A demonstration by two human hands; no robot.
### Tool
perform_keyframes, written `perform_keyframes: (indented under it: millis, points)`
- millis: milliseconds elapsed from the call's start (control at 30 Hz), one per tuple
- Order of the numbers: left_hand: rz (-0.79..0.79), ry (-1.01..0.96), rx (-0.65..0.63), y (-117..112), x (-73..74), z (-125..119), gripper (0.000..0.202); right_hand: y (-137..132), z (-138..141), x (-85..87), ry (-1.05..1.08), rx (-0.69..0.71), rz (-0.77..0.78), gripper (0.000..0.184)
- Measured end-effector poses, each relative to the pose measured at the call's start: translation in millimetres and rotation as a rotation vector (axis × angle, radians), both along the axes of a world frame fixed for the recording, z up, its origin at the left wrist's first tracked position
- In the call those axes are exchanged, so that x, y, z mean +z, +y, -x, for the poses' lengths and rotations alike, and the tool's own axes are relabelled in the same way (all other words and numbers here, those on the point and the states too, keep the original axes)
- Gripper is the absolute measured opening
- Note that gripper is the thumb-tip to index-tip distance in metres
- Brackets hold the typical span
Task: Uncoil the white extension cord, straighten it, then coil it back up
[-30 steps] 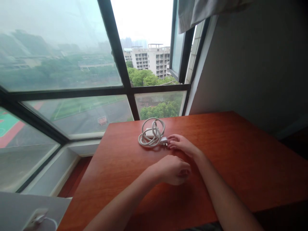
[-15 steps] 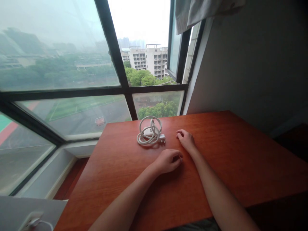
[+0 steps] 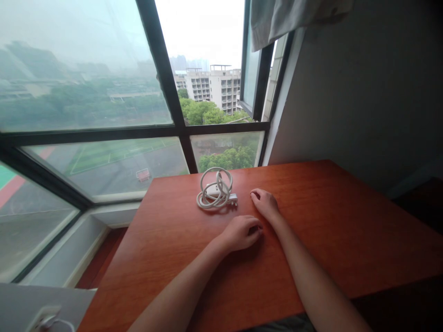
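A white power strip (image 3: 212, 189) lies near the far side of the wooden table, its pale cord (image 3: 206, 203) looped in loose coils over and around it. Beside the coils sits the white plug (image 3: 233, 199), prongs toward me. My left hand (image 3: 242, 233) rests on the table just in front of the plug, fingers loosely curled with a gap to the thumb and nothing in it. To the right of the plug is my right hand (image 3: 266, 203), also loosely curled and empty, a gap showing between thumb and finger. Neither hand touches the cord.
The reddish-brown table (image 3: 346, 221) reaches up to the window frame (image 3: 138, 133) and the grey wall (image 3: 346, 101). A curtain (image 3: 280, 23) hangs over the tilted-out pane. At the lower left, a wall socket (image 3: 46, 318) has a white plug and cable in it.
My right hand has shifted slightly left, toward the plug. The left hand and the power strip stay practically where they were.
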State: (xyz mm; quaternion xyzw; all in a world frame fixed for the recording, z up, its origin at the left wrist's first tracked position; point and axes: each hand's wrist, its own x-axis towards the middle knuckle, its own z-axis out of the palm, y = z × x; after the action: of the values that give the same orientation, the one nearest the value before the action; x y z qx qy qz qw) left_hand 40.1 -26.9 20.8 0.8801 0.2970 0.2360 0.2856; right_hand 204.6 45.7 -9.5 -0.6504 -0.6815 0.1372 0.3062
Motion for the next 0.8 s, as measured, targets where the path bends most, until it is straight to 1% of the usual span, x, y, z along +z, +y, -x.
perform_keyframes:
  millis: [533,800]
  points:
    - [-0.011,-0.015,0.003,0.2,-3.2,0.1,0.017,-1.6,1.0,2.0,-0.034,0.035,0.018,0.021]
    - [-0.043,-0.004,-0.03,2.9,-6.5,0.1,0.014,-0.5,2.5,1.8,-0.048,0.029,0.029,0.021]
